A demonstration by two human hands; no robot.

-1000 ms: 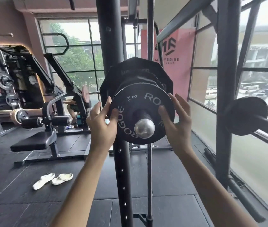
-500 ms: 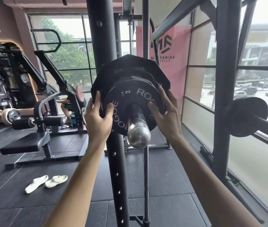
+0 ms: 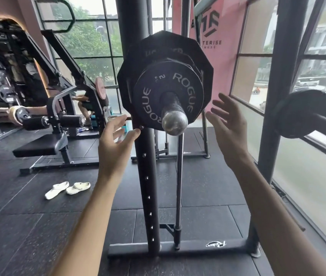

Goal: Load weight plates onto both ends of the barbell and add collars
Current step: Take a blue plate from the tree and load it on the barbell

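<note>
Left hand (image 3: 116,140) and right hand (image 3: 229,126) have both come off the small black round Rogue plate (image 3: 178,78) and hover open and empty on either side of it. It sits between and just above them on the chrome barbell sleeve (image 3: 175,121), before a larger black many-sided plate (image 3: 164,44). No collar shows, so that likely comes next here.

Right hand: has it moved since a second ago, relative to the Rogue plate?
Yes. The right hand has pulled back off the Rogue plate face, down and to the right of the barbell end, fingers open, touching nothing.
</note>
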